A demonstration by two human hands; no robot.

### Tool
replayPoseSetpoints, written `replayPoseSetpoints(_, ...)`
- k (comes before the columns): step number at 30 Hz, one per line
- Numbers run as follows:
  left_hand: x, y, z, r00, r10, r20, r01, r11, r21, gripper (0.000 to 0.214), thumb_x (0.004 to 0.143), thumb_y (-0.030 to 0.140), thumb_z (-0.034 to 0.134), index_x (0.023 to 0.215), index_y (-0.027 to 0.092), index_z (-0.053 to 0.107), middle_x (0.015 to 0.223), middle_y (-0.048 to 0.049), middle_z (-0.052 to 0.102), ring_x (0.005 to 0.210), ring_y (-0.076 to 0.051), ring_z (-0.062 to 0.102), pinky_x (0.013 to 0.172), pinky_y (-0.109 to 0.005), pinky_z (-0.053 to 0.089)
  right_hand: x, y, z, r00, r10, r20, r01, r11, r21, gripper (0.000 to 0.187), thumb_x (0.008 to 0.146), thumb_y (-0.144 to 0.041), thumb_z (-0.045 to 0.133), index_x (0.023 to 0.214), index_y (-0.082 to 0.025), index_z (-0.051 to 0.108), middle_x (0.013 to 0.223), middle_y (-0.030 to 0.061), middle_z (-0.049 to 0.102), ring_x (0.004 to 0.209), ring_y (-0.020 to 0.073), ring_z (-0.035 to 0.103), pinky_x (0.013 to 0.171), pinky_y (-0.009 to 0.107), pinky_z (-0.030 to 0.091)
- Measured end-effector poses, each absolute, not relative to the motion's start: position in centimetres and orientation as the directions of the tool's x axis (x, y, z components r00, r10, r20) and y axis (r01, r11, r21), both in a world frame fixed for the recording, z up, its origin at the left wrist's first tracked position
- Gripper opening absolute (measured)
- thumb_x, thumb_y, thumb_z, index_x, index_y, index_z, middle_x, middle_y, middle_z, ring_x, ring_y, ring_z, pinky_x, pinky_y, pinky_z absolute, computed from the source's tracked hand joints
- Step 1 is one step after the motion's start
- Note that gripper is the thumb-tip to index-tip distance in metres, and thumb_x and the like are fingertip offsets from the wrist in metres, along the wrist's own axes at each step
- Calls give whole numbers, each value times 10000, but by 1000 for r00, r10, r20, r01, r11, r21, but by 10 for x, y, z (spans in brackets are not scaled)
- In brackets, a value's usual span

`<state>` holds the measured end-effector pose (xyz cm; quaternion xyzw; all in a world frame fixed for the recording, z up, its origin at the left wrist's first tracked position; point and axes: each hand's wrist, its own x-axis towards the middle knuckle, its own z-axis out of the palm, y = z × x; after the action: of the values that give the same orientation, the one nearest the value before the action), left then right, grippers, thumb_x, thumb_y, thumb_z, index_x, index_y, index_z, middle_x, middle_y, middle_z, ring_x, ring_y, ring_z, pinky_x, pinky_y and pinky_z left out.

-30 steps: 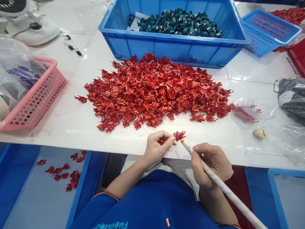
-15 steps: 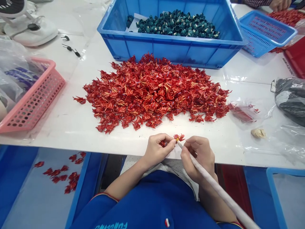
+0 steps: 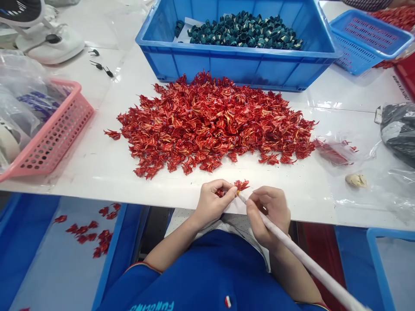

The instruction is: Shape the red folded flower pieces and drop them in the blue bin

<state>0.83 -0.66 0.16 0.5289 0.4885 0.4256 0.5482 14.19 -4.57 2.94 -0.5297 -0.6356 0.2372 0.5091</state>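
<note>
Fingers of the left hand [image 3: 216,199], in the head view, pinch a red petal piece [image 3: 242,185] by its base, over the tabletop [image 3: 181,192] between the red heap [image 3: 214,125] and the front edge. The right hand [image 3: 270,216] grasps a long pale stick [image 3: 301,255], its yellowish tip at that base. A hard push could twist the piece from so small a pinch; a skewed tip might crease its petals. The petals point rightward and slightly away, the long axis running roughly sideways; the stick slants back toward the person's right.
</note>
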Motion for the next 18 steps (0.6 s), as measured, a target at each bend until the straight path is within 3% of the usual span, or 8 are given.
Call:
replayPoseSetpoints(3,7,-6,2,160,982,-98,39,93,995,217,781,320,676,649,149,699,616,-44,711,546,-127,599,520,-214,459,143,-46,28,92,893,441,439,361,-823,294,845,-83,524,1099,-224,481,666,-64,529,422,59,444,419,176,389)
replayPoseSetpoints(6,6,-4,4,161,980,-115,15,114,993,230,772,334,687,633,151,683,586,-38,695,506,-115,567,496,-211,443,146,-49,28,29,926,376,429,328,-842,235,836,-78,511,1025,-219,520,582,-84,494,373,56,390,375,174,337)
replayPoseSetpoints(12,5,-2,8,188,967,-174,-62,189,980,269,756,398,712,655,152,672,568,-32,687,426,-88,490,442,-209,410,146,-57,26,263,866,424,371,315,-874,233,807,-73,568,991,-215,555,638,-44,608,447,91,519,411,196,404)
replayPoseSetpoints(18,5,-1,8,178,965,-191,-86,209,974,291,736,421,731,649,150,667,566,-29,681,411,-77,458,416,-204,389,142,-52,18,235,853,467,424,343,-839,254,819,-82,571,1037,-211,557,687,-35,608,450,83,524,409,196,426)
